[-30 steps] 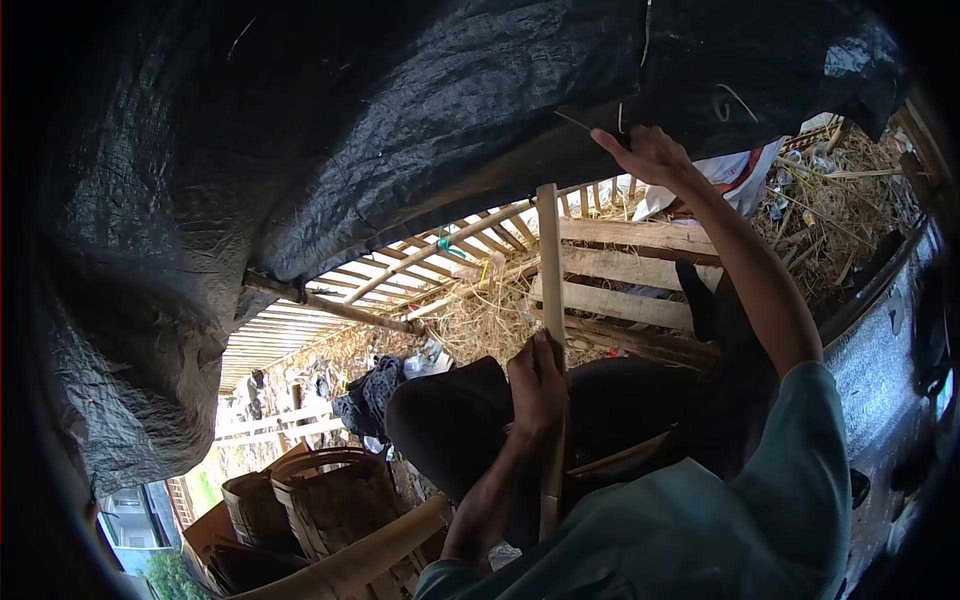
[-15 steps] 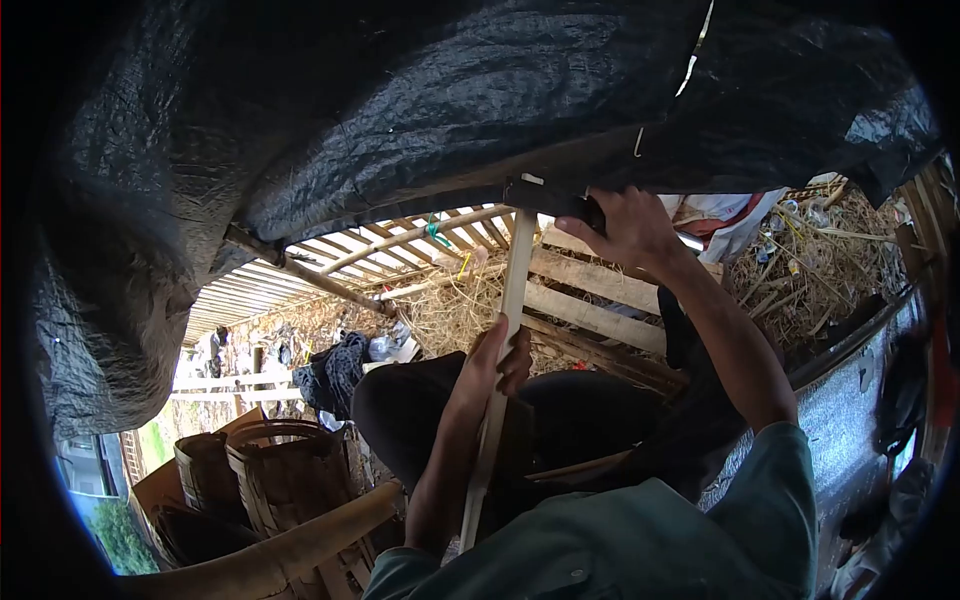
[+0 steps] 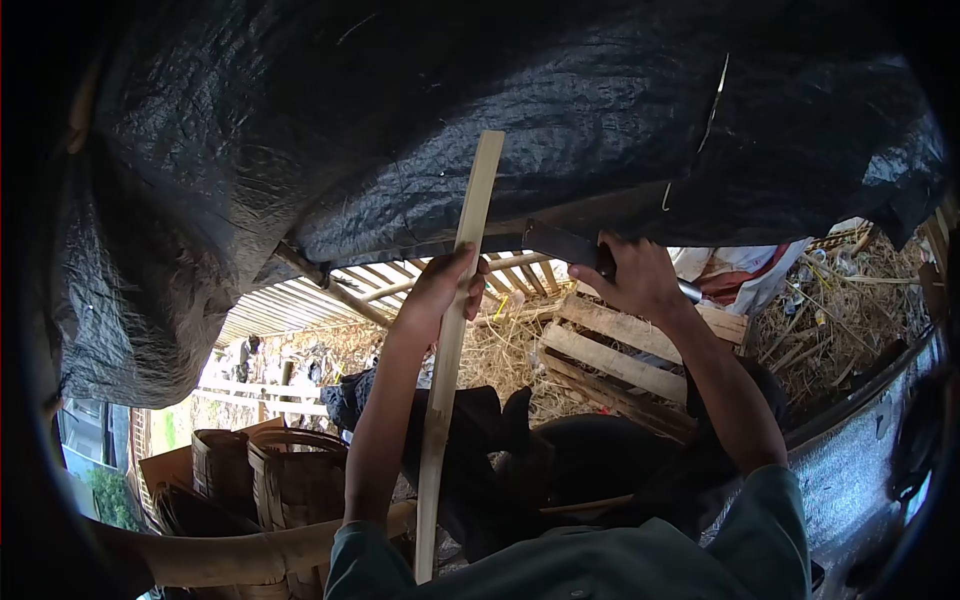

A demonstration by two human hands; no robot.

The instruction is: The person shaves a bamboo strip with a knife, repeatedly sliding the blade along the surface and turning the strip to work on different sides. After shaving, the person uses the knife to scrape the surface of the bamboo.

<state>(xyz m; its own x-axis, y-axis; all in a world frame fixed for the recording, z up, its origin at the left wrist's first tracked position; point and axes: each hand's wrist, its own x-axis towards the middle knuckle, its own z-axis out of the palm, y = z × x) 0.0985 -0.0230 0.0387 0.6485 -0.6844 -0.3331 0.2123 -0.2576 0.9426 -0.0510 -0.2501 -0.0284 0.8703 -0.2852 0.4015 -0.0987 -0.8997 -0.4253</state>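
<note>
My left hand (image 3: 445, 290) is wrapped round a long pale strip of split wood or bamboo (image 3: 450, 360), which stands nearly upright with its top end in front of the black plastic sheet (image 3: 400, 130). To the right, my right hand (image 3: 640, 275) is closed on the dark handle of a broad-bladed knife (image 3: 560, 245). The blade points left toward the strip, with a gap between them.
Woven baskets (image 3: 295, 475) stand at lower left behind a thick bamboo pole (image 3: 250, 558). Wooden slats (image 3: 620, 360) lie beyond my legs, near dry straw (image 3: 820, 310) and a slatted bamboo frame (image 3: 300, 305). A silvery sheet (image 3: 860, 480) is at right.
My left hand has risen and moved left with the strip, whose top is now well above the knife. The blade, earlier at the strip's top, is now apart from it.
</note>
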